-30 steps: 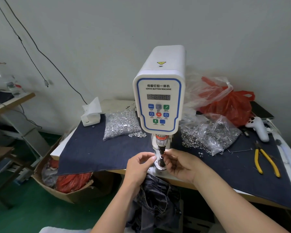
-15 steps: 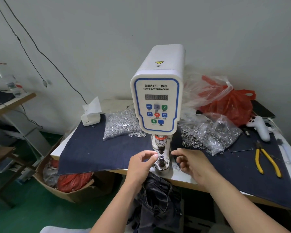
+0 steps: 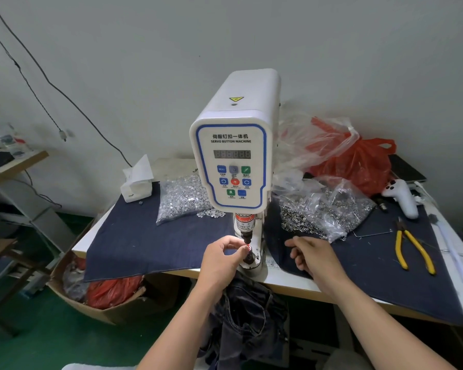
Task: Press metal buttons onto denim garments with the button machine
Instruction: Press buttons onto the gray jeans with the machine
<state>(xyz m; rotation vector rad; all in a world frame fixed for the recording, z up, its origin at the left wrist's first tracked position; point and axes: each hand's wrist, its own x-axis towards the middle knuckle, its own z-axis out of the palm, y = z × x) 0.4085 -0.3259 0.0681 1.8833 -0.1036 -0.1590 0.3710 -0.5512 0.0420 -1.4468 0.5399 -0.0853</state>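
the left hand (image 3: 221, 259) has its fingers (image 3: 234, 243) pinched at the die of the button machine (image 3: 234, 161), whether on a button i cannot tell, the right hand (image 3: 312, 256) hovers loosely curled and empty over the counter (image 3: 286, 285), and the denim garment (image 3: 247, 316) hangs below its edge.

Yellow-handled pliers (image 3: 414, 247) lay on the right of the table, near a white controller (image 3: 400, 194). A red plastic bag (image 3: 358, 164) sat by the wall; a tissue box (image 3: 137, 186) stood at left. A cardboard box (image 3: 104, 308) rested on the floor.
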